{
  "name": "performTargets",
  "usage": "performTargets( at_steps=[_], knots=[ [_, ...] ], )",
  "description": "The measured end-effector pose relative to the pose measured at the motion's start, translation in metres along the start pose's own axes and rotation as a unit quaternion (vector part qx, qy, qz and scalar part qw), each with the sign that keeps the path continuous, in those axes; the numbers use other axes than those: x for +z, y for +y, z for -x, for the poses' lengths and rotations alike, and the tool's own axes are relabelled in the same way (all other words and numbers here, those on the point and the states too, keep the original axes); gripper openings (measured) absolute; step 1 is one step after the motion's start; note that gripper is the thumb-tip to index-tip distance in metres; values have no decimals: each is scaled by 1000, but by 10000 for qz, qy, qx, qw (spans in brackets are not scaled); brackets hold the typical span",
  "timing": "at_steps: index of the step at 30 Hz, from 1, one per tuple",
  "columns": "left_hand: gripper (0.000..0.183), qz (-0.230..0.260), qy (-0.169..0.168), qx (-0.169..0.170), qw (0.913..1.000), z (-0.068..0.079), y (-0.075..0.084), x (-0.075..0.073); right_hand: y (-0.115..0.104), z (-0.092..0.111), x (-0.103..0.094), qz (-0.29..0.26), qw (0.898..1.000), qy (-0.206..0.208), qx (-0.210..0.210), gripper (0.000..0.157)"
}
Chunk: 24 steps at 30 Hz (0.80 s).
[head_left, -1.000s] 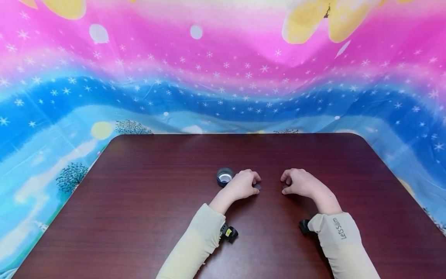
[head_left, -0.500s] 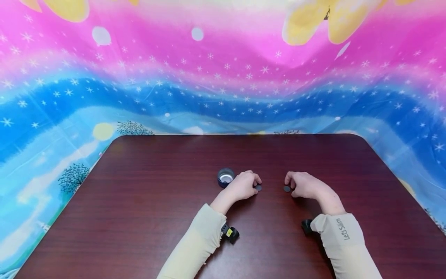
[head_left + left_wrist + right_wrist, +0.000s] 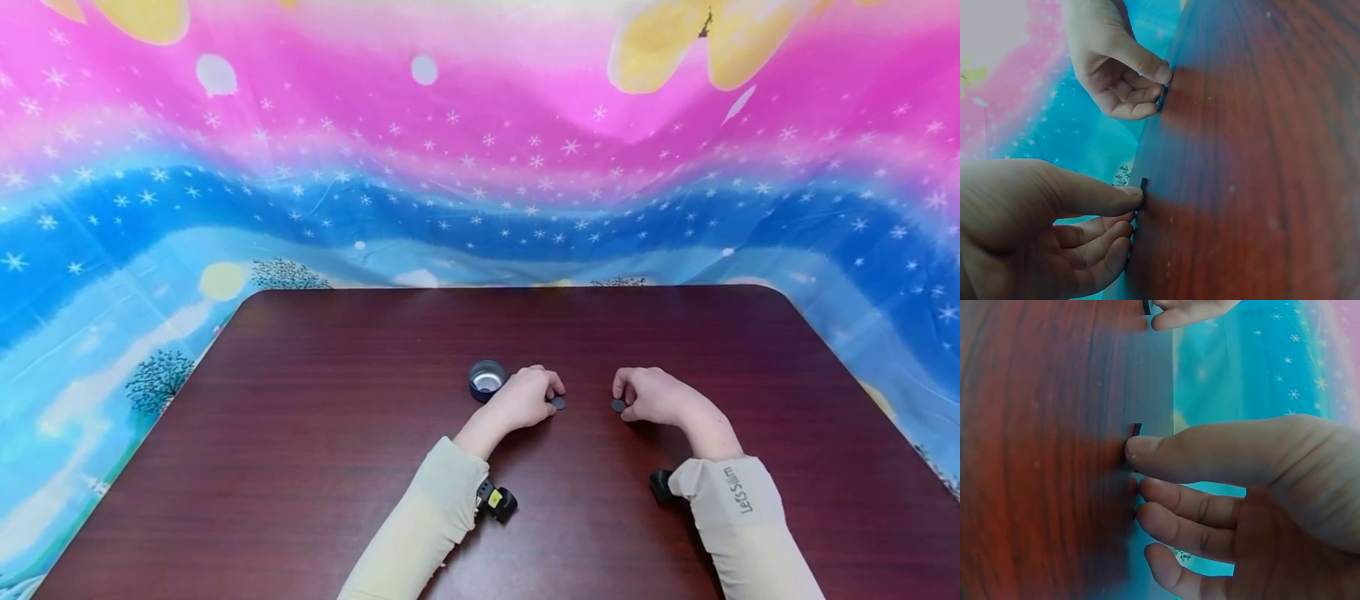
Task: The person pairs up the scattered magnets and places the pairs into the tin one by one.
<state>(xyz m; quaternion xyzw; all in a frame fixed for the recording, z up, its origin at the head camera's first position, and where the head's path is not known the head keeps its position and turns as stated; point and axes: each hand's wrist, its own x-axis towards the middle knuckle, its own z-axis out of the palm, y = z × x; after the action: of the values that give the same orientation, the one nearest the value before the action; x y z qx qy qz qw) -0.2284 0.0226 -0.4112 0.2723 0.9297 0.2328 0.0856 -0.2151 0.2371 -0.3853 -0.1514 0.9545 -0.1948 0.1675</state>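
Note:
Small, flat, dark grey discs lie on the table, one by each hand. My left hand [image 3: 525, 396] has its thumb and fingers at the edges of the left disc [image 3: 558, 402], which shows edge-on as a dark strip [image 3: 1144, 183] in the left wrist view. Opposite, my right hand [image 3: 654, 397] holds its thumb and forefinger at the right disc [image 3: 618, 406]. In the right wrist view that thumb covers most of the disc [image 3: 1137, 429]. A gap of bare table separates the two hands. The undersides of both discs are hidden.
A small round dark container [image 3: 486, 381] with a silvery inside stands just behind the left wrist. The dark red-brown table [image 3: 360, 500] reaches back to a printed cloth [image 3: 480, 167]. Black wrist devices [image 3: 497, 502] hang below both sleeves.
My right hand has shifted slightly right, its fingers have spread around the disc, and more of that disc shows. Its thumb then came in a little closer. My left hand has hardly moved.

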Motion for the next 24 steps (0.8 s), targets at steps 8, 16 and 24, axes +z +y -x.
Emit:
performTargets(
  at_steps=[8,16,24],
  knots=[
    [17,-106,85,-13,9999,0,1,0,-3,-2,1,-17,10000,41,-59,17],
    [15,-45,121,18,9999,0,0,0,-8,-4,4,35,10000,60,-29,13],
    [11,6,127,-20,9999,-1,-1,1,-15,-8,9,-39,9998,146,-116,12]
  ],
)
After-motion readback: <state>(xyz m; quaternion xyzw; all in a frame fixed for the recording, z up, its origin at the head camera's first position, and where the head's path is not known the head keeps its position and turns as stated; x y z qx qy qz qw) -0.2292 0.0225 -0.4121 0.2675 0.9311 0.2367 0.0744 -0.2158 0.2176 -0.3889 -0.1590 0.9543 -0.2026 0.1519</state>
